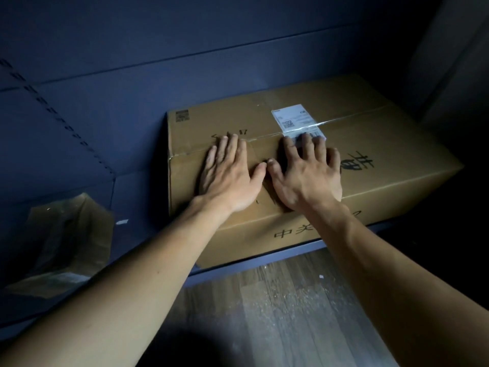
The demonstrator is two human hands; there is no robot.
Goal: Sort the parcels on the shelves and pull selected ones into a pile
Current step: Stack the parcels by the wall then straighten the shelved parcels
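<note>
Cardboard box, tape-sealed, white label, black printed characters.

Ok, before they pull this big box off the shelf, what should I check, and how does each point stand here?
1. Both hands on the box: ok. The left hand and right hand lie flat on top of the cardboard box, fingers straight.
2. Grip for pulling: not ok. No fingers curl round an edge.
3. Top sealed: ok. Clear tape runs along the closed seam.
4. Shipping label readable: not ok. The right fingertips cover its lower end.
5. Neighbour out of the way: ok. The brown paper parcel lies apart, to the left.
6. Weight: cannot tell.
</note>
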